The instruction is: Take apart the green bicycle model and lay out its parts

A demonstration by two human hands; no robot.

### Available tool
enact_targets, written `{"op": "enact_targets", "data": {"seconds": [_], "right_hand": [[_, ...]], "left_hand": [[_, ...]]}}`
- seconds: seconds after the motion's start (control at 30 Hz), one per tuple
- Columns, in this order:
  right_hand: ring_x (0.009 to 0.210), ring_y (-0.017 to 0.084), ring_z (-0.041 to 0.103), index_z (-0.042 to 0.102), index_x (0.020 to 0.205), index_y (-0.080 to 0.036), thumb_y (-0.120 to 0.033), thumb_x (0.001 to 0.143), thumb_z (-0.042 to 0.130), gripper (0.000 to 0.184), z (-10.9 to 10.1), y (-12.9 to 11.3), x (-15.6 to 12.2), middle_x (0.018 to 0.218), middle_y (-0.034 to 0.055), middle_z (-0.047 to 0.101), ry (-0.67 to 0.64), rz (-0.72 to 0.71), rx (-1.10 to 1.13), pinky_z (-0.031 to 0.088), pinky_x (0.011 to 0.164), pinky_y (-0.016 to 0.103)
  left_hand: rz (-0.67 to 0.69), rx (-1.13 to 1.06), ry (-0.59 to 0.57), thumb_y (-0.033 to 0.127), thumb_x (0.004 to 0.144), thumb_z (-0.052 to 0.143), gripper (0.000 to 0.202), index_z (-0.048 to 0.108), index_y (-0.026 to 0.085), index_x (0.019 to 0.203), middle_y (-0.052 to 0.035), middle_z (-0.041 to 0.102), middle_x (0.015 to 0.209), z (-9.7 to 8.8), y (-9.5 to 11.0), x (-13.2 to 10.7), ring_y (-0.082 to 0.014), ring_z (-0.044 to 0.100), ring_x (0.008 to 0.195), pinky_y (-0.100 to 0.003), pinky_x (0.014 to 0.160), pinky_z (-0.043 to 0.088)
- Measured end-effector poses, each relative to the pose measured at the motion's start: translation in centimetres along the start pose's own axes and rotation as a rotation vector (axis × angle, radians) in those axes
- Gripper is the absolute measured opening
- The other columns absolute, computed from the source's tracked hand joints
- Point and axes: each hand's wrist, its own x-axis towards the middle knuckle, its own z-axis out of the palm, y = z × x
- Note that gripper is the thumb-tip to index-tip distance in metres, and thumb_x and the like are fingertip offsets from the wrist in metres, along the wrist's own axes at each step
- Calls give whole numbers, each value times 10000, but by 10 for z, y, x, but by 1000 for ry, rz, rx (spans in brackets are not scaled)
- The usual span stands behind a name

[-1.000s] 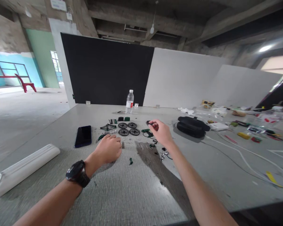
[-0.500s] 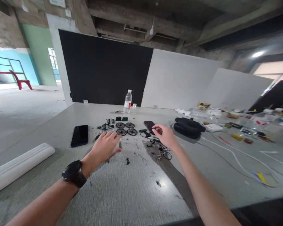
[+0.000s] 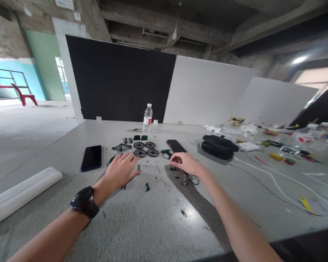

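My left hand (image 3: 121, 169) lies palm down over the table, thumb and fingers spread, covering some small green parts. Just past its fingertips sit several black toy bicycle wheels (image 3: 152, 152) in two rows. A dark toy bicycle frame (image 3: 121, 147) rests behind that hand. My right hand (image 3: 188, 163) is low over loose small parts, its fingers curled together in a pinch; whatever may be between them is hidden. Beside it are a green oval part (image 3: 165, 151), a black ring (image 3: 166, 155) and a small silver wheel-like ring (image 3: 194, 180). A small curved green piece (image 3: 147, 187) lies between the hands.
One phone (image 3: 91, 158) lies on the left, another phone (image 3: 176, 145) behind my right hand. A water bottle (image 3: 147, 118) stands at the back. On the right are a black case (image 3: 219, 147) and white cables (image 3: 273, 185). A white roll (image 3: 24, 196) lies at left.
My right hand has come down and slightly toward me, from beside the phone to over the small parts. My left hand stays nearly where it was.
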Motion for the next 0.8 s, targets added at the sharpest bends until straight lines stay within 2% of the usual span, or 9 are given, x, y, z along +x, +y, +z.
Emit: {"op": "enact_targets", "data": {"seconds": [0.2,0.37,0.53,0.7,0.8], "right_hand": [[700,200,625,696,835,-231,-396,862,600,193,-4,2,-2,789,43,706,32,7,12,449,639,323],[710,202,634,706,831,-241,-410,860,596,203,-13,2,-5,825,53,721,2,32,16,455,634,326],[652,204,627,702,723,-243,-346,777,664,122,-24,20,-10,753,48,713,-14,123,-112,432,586,317],[631,203,629,686,683,-252,-307,744,699,83,-30,42,-14,704,29,715,91,223,-248,401,550,299],[627,201,637,702,675,-246,-322,740,707,100,-33,49,-15,703,40,722,2,220,-233,427,569,305]], "left_hand": [[7,-19,13,390,961,587,369,559,183,1264,-120,619,1203,3,-1,0,-299,574,1116,-416,914,443],[52,-60,18,355,979,563,304,599,162,1210,-119,629,1174,-2,2,0,-295,588,1078,-420,886,454],[218,-152,9,365,1047,437,292,667,186,1057,-55,663,1037,-11,9,-1,-216,608,992,-364,876,452],[365,-250,-22,507,978,558,333,662,193,1009,-26,655,955,-20,20,-3,-204,607,911,-337,799,458],[416,-295,-51,555,895,647,381,661,186,988,-19,655,932,-21,26,-4,-205,611,894,-335,795,459]]}}
